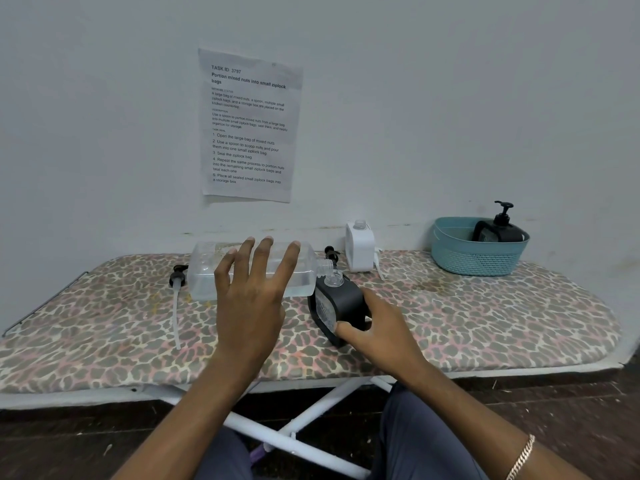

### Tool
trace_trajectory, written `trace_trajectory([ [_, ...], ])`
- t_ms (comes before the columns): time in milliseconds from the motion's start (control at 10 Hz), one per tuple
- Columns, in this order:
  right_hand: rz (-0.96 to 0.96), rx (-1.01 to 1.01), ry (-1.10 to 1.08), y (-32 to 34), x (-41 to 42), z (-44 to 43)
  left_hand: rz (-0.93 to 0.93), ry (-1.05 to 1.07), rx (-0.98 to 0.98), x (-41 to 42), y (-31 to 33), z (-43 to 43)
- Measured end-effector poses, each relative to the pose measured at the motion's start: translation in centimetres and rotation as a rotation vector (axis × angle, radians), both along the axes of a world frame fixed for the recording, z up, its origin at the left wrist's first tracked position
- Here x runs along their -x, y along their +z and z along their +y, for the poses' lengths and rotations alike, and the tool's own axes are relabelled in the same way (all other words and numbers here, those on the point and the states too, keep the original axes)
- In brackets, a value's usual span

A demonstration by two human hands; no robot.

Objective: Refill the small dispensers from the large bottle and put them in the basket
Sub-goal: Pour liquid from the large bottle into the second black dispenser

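The pour is in hand. The large bottle (204,271) lies on its side, its mouth meeting the open neck of the black dispenser (341,299) at the middle of the board. The left hand (251,292) rests spread-fingered over the bottle; the right hand (377,327) grips the dispenser's base. Next, judging by this, comes a steady tilt, then capping. The white dispenser (360,249) waits uncapped, far. The basket (478,258), far right, holds a capped dispenser (500,230). The leopard-print ironing board (485,317) stands against a pale wall bearing a printed sheet (247,126).
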State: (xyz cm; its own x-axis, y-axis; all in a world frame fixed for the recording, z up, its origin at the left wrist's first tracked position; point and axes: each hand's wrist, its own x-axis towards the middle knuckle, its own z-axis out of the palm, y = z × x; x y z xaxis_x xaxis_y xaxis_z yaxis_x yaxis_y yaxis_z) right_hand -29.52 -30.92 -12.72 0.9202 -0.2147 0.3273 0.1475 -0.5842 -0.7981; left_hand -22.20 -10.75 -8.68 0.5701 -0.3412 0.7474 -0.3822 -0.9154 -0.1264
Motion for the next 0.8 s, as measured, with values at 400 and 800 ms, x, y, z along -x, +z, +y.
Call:
trace_trajectory([
  [400, -0.007, -0.001, -0.002, -0.04, -0.08, 0.02, 0.003, -0.005, -0.004, -0.07, -0.03, 0.04],
  [800, 0.005, 0.011, -0.008, 0.0, -0.1, 0.02, 0.0, 0.002, -0.003, -0.05, -0.01, 0.01],
])
